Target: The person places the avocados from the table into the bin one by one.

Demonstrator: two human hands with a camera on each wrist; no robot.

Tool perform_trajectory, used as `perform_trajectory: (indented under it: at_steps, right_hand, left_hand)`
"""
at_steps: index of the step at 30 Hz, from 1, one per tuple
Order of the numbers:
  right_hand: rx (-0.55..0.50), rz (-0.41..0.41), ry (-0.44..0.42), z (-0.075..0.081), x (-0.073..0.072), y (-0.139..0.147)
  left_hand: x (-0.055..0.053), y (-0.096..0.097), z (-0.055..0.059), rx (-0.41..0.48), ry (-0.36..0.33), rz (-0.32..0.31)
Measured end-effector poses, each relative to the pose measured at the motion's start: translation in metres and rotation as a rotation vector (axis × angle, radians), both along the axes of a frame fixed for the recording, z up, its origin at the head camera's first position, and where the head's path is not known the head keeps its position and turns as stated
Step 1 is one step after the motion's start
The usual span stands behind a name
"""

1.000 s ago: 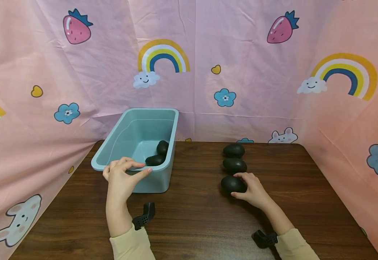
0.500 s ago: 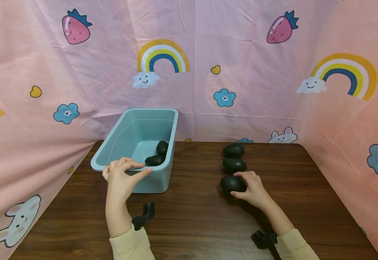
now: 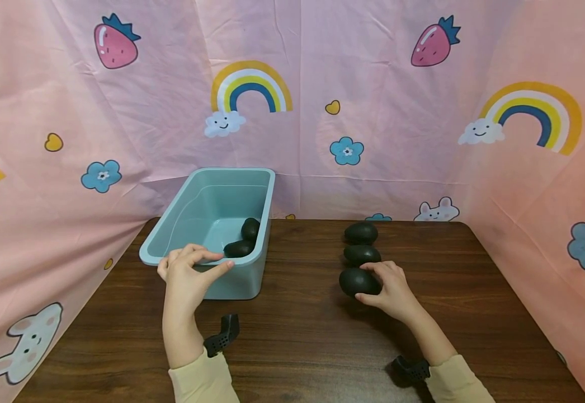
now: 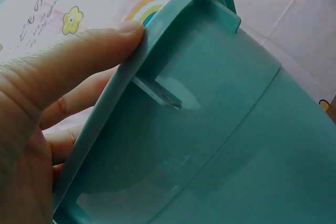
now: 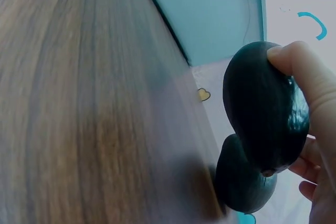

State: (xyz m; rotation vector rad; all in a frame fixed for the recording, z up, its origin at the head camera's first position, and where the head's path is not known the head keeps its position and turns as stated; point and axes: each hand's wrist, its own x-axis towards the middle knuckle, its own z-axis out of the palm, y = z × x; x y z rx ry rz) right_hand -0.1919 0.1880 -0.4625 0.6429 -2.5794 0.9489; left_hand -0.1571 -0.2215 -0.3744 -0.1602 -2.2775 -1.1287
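My right hand (image 3: 393, 292) pinches a dark green avocado (image 3: 357, 282) between thumb and fingers. A shadow on the wood below suggests it hangs slightly above the tabletop. In the right wrist view this avocado (image 5: 265, 106) shows a small stem nub, and another avocado (image 5: 244, 179) lies behind it. Two more avocados, the middle one (image 3: 361, 255) and the far one (image 3: 361, 233), lie in a column beyond my hand. My left hand (image 3: 187, 274) grips the near rim of a light blue plastic bin (image 3: 267, 218), thumb outside (image 4: 118, 40) and fingers over the edge.
Inside the bin, two avocados, one nearer (image 3: 239, 248) and one farther (image 3: 250, 229), rest against its right side. Bin and avocados stand on a dark wooden table (image 3: 302, 336). A printed pink cloth (image 3: 312, 67) hangs behind the table and along both sides.
My right hand has raised the nearest avocado slightly, moving it a little away from me toward the middle one. The left hand stays at the bin's rim.
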Motion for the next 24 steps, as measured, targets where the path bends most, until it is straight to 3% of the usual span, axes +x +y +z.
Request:
perform_trajectory:
  at_steps: [14, 24]
  right_hand:
    - [-0.023, -0.001, 0.044, 0.012, -0.001, -0.009]
    - [-0.059, -0.006, 0.029, 0.025, 0.002, -0.017]
  left_hand:
    - [-0.002, 0.000, -0.001, -0.003, 0.006, -0.003]
    - [-0.001, 0.000, -0.001, -0.005, 0.008, -0.002]
